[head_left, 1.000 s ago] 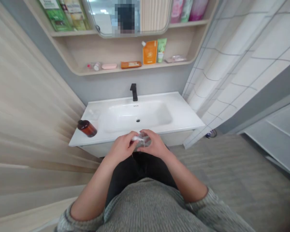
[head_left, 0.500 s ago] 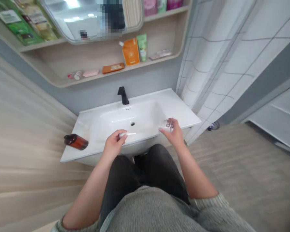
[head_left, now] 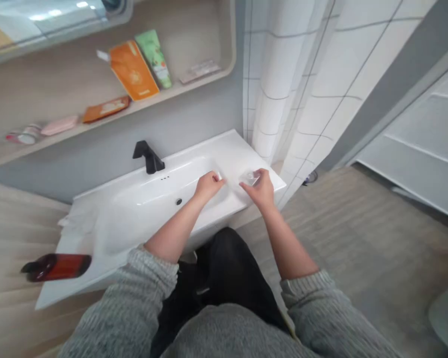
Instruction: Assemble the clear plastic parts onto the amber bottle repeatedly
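My left hand pinches a small white item above the right part of the white basin, and most of the item is hidden by my fingers. My right hand holds a small transparent plastic piece over the countertop to the right of the basin. The two hands are close together but not touching. Neither item's exact kind can be made out.
A black faucet stands at the basin's back. An amber bottle lies on the counter's left end. A wooden shelf above holds several toiletries. A tiled wall stands to the right, and my dark trousers show below the counter's front edge.
My left hand has moved rightward and closer to my right hand. Both hands stay on their items. The head view has turned and tilted, so the sink appears further left.
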The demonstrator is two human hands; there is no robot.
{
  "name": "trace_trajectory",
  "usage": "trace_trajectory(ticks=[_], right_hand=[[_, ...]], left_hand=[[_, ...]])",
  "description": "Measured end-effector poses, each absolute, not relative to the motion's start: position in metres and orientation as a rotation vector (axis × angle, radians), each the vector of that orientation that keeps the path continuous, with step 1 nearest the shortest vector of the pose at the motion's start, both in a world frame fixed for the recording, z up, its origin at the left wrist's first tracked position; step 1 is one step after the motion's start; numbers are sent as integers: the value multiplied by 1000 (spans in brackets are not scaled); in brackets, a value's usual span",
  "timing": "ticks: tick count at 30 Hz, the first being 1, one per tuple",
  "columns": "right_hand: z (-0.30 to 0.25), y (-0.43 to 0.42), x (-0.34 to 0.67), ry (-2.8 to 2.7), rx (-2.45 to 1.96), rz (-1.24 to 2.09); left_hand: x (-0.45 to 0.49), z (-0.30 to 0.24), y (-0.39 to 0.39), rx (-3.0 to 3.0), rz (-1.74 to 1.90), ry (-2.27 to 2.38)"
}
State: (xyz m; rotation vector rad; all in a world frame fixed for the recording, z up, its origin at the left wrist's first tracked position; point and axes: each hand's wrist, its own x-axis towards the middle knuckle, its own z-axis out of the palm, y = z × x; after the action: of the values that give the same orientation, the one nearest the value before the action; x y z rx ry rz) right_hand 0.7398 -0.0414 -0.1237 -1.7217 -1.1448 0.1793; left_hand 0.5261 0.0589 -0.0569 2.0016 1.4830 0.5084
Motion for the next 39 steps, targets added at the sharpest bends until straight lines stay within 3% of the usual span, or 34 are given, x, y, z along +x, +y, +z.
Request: trace_trajectory(ticks=[8, 23, 32, 39], right_hand=[[-126, -37, 724, -965, -1854, 119], [-125, -34, 720, -935, -2011, -7], [-126, -32, 724, -959, -2025, -46], [-123, -35, 723, -978, -1964, 48]], left_hand=[[605, -92, 98, 2167, 642, 1371], [596, -95, 110, 1978, 734, 1364], [410, -82, -19, 1900, 770, 1212], [212, -99, -93, 1795, 888, 1734]])
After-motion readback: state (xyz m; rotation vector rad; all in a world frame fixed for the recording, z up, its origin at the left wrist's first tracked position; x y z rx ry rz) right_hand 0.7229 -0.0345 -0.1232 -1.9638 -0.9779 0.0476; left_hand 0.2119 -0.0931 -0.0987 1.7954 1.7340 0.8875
